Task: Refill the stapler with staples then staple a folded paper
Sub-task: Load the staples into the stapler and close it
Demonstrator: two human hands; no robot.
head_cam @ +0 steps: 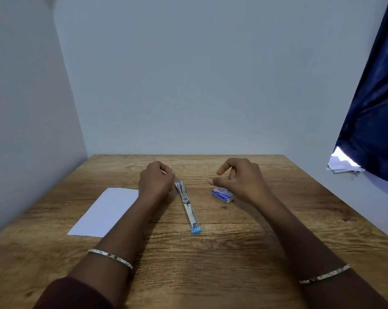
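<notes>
A metal stapler [187, 205] lies opened out flat in the middle of the wooden table [210, 264], its blue end [196, 230] towards me. My left hand [156, 178] hovers just left of the stapler's far end, fingers curled with the tips together; I see nothing in them. My right hand [237, 178] hangs over a small blue-and-white staple box [223, 195], thumb and forefinger apart, holding nothing. A white sheet of paper [103, 212] lies flat to the left, partly under my left forearm.
Walls close the table in at the back and on the left. A dark blue curtain [373, 108] hangs at the right, with some white papers [342, 163] under its lower edge beyond the table.
</notes>
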